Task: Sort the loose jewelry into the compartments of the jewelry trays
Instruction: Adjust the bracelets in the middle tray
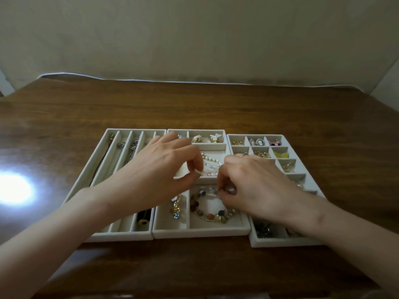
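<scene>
— Your hands?
— Both arch over the middle tray (200, 233): my left hand (164, 169) pinches the pearl bracelet (212, 161) in its centre compartment, my right hand (257, 184) pinches the stone-bead bracelet (213, 214) in the near-right one

Open surface (194, 104) runs wide across the upper half of the frame, right back to the wall (194, 39), so you've got plenty of room there. There's another free strip along the bottom edge. Centre frame is tight: left tray (95, 160), middle tray (200, 233) and right tray (280, 242) sit butted side by side. Your left hand (157, 169) hangs over the left-middle seam, pinching the pearl strand (212, 161). Your right hand (254, 182) covers the middle-right seam, pinching the beaded bracelet (212, 216). Only a narrow gap separates the fingers. Left forearm (64, 229) and right forearm (345, 229) cut in from the lower corners across the outer trays' near ends. Far left, open surface under a glare patch (13, 188); far right, open wood.
</scene>
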A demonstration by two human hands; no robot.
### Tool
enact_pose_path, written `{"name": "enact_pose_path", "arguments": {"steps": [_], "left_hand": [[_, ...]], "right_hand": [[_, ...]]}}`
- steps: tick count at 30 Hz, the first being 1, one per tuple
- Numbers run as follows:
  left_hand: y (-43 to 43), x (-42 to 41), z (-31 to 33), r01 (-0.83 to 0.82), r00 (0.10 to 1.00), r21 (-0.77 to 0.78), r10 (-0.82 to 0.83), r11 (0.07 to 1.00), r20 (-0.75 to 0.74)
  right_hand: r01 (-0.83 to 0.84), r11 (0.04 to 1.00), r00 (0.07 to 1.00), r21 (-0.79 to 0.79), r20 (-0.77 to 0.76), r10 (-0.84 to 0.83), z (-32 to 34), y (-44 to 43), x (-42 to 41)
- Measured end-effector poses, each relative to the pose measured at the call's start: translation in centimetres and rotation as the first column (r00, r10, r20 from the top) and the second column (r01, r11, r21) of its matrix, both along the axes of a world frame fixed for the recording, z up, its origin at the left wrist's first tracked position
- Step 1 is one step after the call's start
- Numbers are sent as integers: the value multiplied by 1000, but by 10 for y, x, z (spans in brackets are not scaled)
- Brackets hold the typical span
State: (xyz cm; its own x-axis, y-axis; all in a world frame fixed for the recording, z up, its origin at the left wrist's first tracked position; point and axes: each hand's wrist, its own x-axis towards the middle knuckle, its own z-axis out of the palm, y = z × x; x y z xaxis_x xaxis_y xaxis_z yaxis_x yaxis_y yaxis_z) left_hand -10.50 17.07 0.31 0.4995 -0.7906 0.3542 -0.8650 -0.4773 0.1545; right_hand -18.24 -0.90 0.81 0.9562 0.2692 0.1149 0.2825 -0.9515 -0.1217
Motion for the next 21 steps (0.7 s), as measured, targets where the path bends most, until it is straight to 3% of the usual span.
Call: {"name": "enact_pose_path", "arguments": {"steps": [5, 9, 13, 17, 21], "left_hand": [[-11, -7, 4, -13, 968, 49, 25, 999, -249], [-18, -8, 1, -32, 878, -45, 7, 998, -479], [-23, -4, 3, -85, 837, -171, -23, 981, -547], [-26, -6, 5, -39, 824, -147, -51, 988, -565], [-25, -4, 7, -51, 795, -170, -63, 984, -603]], "right_hand": [[70, 993, 991, 96, -117, -58, 6, 0, 4], [164, 897, 970, 410, -234, -70, 17, -14, 11], [213, 707, 949, 674, -316, 15, 22, -24, 15], [172, 619, 939, 766, -317, 131, 25, -25, 12], [157, 558, 948, 815, -282, 145, 26, -27, 10]]}}
